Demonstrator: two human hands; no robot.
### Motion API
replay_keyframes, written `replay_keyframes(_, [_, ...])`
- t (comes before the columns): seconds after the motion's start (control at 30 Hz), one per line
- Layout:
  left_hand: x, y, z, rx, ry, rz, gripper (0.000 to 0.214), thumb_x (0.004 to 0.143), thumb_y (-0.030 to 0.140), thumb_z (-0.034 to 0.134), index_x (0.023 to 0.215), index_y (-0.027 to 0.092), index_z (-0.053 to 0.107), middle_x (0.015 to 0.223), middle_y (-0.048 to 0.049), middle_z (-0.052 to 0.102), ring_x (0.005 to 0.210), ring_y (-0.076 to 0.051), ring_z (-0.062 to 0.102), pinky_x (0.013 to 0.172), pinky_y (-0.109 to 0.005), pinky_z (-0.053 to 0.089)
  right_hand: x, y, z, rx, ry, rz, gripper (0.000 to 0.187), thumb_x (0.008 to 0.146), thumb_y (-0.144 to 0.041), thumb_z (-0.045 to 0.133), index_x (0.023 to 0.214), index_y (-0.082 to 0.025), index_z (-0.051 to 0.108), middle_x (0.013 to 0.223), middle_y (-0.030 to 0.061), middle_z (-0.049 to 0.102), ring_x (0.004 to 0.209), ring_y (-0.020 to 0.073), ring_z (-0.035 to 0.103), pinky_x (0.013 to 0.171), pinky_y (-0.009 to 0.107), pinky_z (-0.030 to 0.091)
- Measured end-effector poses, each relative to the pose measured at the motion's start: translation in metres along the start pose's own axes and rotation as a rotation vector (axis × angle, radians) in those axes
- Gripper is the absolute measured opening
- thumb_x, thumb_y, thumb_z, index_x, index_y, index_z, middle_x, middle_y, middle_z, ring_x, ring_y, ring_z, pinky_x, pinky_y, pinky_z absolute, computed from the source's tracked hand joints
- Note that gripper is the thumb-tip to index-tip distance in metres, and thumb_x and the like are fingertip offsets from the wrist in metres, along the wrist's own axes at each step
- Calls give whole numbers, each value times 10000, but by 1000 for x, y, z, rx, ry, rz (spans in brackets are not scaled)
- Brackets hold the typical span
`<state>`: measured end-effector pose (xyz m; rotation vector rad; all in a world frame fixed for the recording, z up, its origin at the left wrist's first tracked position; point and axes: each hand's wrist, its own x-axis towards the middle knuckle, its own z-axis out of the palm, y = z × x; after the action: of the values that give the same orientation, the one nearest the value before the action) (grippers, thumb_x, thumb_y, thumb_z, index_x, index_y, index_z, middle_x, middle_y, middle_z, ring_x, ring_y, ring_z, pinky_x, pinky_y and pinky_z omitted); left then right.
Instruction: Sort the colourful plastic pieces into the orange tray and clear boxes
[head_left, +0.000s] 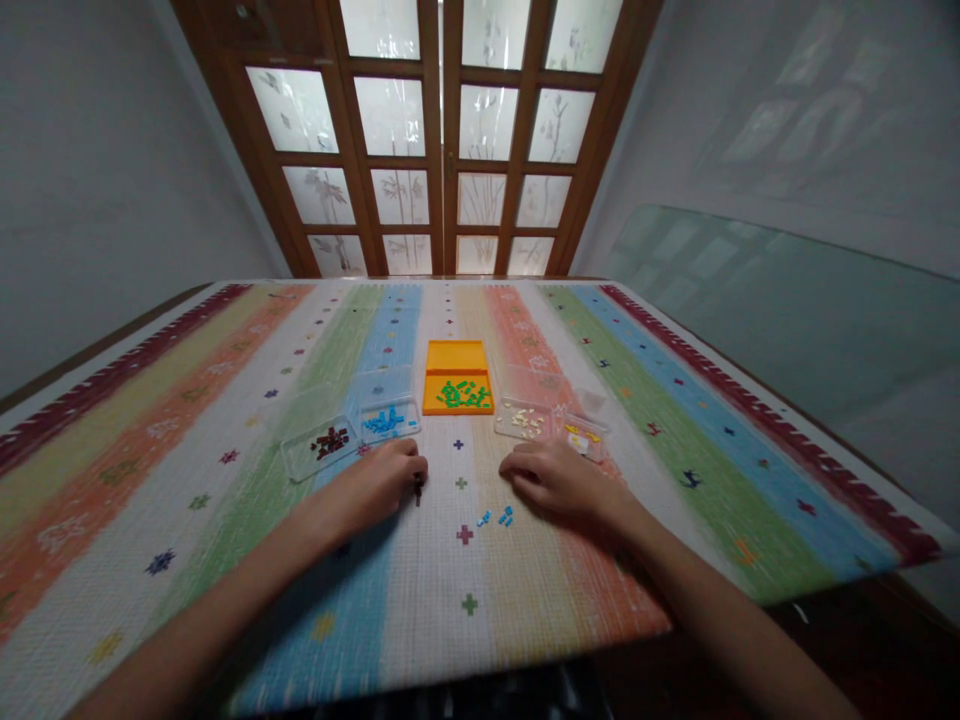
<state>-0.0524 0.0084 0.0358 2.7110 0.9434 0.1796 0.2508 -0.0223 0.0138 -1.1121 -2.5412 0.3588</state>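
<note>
My left hand (391,474) is closed in a pinch just in front of the clear boxes, gripping a small dark brown block (418,494) whose lower end shows under the fingertips. To the right, my right hand (553,474) rests low over the cloth with its fingers curled together; whatever they hold, if anything, is hidden. Several loose blue blocks (506,516) lie on the cloth between the hands, nearer the right one. Past my left hand are a clear box of blue blocks (386,420) and another of dark brown blocks (330,440).
An open yellow case (457,355) holding green blocks (461,393) stands centrally beyond the hands. Clear boxes of cream blocks (523,420) and yellow blocks (581,432) sit behind my right hand. A striped tablecloth (442,640) covers the table, its front edge near me.
</note>
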Motion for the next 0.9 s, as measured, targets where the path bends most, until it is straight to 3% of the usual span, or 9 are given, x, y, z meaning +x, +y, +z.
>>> replay_keyframes(0.27, [-11, 5, 10, 14, 32, -33, 430, 730, -111, 421, 896, 163, 707, 983, -84, 696, 903, -204, 656, 835, -325, 527, 0, -2, -1, -58, -65, 22, 234, 853, -69, 514, 906, -195, 703, 877, 61, 732, 768, 157, 628, 710, 290, 434])
replay_keyframes(0.43, [-15, -1, 11, -51, 140, 25, 485, 723, -98, 419, 958, 186, 733, 993, -72, 722, 897, -184, 680, 825, -310, 548, -1, -1, 0, -50, -72, 22, 231, 849, -66, 509, 904, -193, 694, 883, 66, 735, 763, 156, 626, 706, 285, 427])
replay_keyframes(0.6, [-31, -16, -14, -121, 370, 32, 355, 866, 44, 458, 998, 204, 746, 1010, -70, 759, 906, -185, 717, 821, -316, 578, 0, 0, 0, -57, -72, 18, 229, 852, -69, 502, 904, -195, 687, 880, 63, 729, 766, 157, 624, 702, 285, 421])
replay_keyframes(0.77, [-56, -49, -47, -105, 564, -178, 205, 887, 300, 586, 940, 222, 769, 909, -41, 791, 799, -211, 749, 770, -315, 601, 0, 0, -1, -65, -88, 7, 240, 839, -57, 509, 922, -188, 692, 889, 71, 732, 767, 160, 622, 695, 289, 416])
replay_keyframes(0.9, [-67, -67, -49, -102, 671, -305, 216, 854, 356, 611, 900, 227, 777, 864, -29, 797, 757, -220, 753, 739, -314, 607, 0, -1, -1, -52, -66, 20, 240, 847, -54, 510, 914, -198, 691, 874, 61, 724, 764, 158, 619, 696, 290, 415])
